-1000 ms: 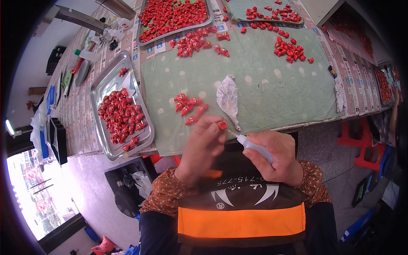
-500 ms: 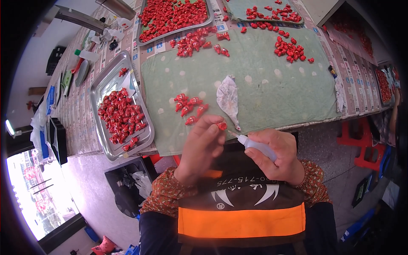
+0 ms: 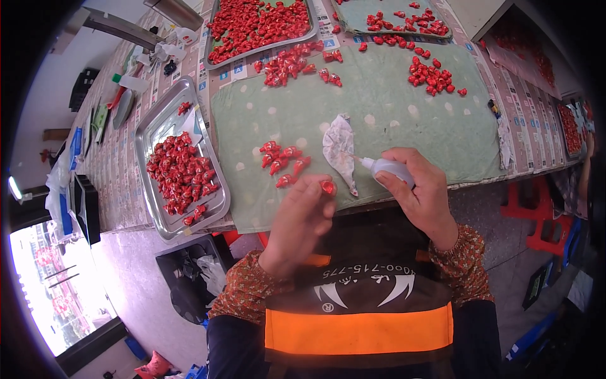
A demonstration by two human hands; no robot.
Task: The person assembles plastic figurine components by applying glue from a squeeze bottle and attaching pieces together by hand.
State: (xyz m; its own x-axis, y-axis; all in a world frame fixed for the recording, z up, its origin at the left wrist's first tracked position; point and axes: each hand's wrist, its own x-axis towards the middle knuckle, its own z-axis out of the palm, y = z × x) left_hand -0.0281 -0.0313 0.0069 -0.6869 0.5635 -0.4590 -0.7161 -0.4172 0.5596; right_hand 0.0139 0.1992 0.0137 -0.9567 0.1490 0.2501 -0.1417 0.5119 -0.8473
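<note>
Between the fingertips of my left hand (image 3: 300, 215) is a small glossy red piece (image 3: 327, 187), held near the table's front edge. My right hand (image 3: 423, 192) is closed round a pale squeeze bottle (image 3: 392, 170) with a thin nozzle. The bottle's tip points left and lies over or against a stained white cloth (image 3: 339, 151) on the green mat (image 3: 429, 136); whether it touches cannot be told. Several red figures with light markings (image 3: 281, 161) lie on the mat just beyond my left hand.
At left, a metal tray (image 3: 218, 218) holds a heap of marked red figures. Another metal tray (image 3: 314, 28) full of red pieces stands at the back. Loose red pieces (image 3: 431, 76) lie at the mat's far right. A black bin (image 3: 167, 268) and red stools (image 3: 543, 215) stand below the table.
My right hand has moved up and away with the squeeze bottle, from beside the red piece to the white cloth. My left hand has stayed nearly in place, still holding the piece.
</note>
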